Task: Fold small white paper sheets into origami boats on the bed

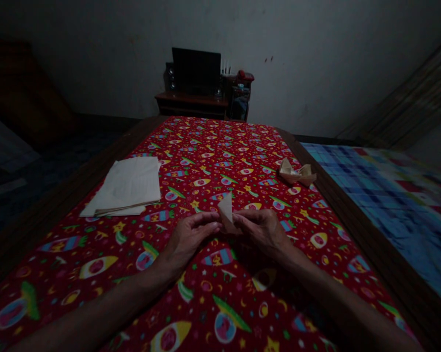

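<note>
Between both hands is a small folded piece of paper (pixel 226 211), pale tan, with a pointed top standing up. My left hand (pixel 195 234) pinches its left side with thumb and fingertips. From the right, my right hand (pixel 261 229) grips the other side, its fingers bent and partly hiding the paper's edge. The folded paper is held just over the red patterned cloth (pixel 220 293). Farther to the right sits a folded paper boat-like shape (pixel 297 173), tan, with raised points. Over on the left lies a stack of paper sheets (pixel 128 186).
The cloth covers a long surface with a dark wooden border (pixel 352 230). Beyond its far end stand a monitor (pixel 196 71) with speakers on a wooden desk (pixel 191 100). To the right lies a blue checked covering (pixel 382 195). The room is dim.
</note>
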The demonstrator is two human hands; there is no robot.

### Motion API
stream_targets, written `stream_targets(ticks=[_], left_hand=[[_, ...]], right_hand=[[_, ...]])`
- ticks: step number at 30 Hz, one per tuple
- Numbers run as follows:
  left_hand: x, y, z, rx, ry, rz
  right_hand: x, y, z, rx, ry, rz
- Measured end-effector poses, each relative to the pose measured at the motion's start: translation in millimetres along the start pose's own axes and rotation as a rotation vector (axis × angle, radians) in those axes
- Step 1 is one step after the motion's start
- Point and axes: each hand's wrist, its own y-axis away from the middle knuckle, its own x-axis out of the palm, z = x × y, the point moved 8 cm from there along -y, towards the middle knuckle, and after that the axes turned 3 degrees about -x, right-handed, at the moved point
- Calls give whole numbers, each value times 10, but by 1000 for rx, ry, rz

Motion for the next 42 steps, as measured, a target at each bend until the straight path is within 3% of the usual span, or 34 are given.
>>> stream_targets(ticks=[4, 9, 14, 17, 23, 27, 35, 38, 42], left_hand=[[8, -12, 0, -3, -29, 26], [29, -51, -4, 2, -101, 70], [80, -59, -121, 155, -261, 77], [119, -91, -78, 197, -326, 156], [105, -132, 106, 138, -341, 319], [93, -123, 51, 113, -383, 307], [71, -119, -180, 269, -524, 186], [49, -133, -85, 173, -456, 200], [118, -159, 92, 6, -294, 346]], right_hand=[[33, 18, -42, 39, -19, 25], [51, 38, 7, -47, 71, 54], [66, 55, 49, -92, 94, 64], [112, 66, 50, -87, 67, 119], [208, 102, 16, 1, -58, 286], [187, 74, 62, -88, -54, 233], [248, 75, 118, -265, 81, 189], [247, 68, 109, -282, 114, 175], [218, 53, 66, -234, 106, 169]])
